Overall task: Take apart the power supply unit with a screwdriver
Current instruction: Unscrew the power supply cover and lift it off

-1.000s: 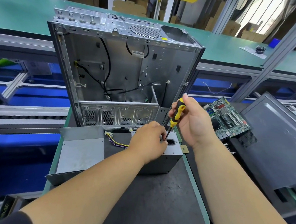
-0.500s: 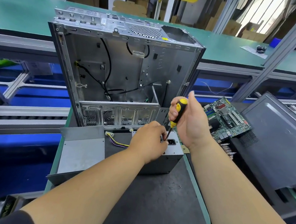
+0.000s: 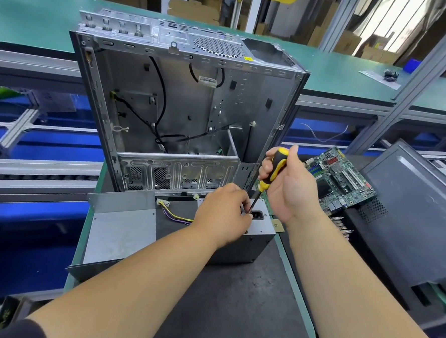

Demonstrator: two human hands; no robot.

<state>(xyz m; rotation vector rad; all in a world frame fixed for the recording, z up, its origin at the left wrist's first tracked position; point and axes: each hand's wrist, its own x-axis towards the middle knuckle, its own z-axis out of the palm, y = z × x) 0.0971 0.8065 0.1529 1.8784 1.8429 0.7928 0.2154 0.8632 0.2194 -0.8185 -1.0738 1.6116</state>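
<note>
Gripping the yellow-black screwdriver [image 3: 273, 169], the right hand [image 3: 290, 184] angles its tip down onto the power supply unit [image 3: 258, 239]. Left hand [image 3: 223, 216] curls over the unit's top edge, right in front of the opened PC case [image 3: 183, 109].

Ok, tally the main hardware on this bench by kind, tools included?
Computer case: 1
Power supply unit: 1
Motherboard: 1
Loose metal panel: 2, grey and dark
Screwdriver: 1
Total: 6

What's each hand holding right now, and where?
Right hand grips the screwdriver by its handle; left hand steadies the power supply unit at its top face.
</note>
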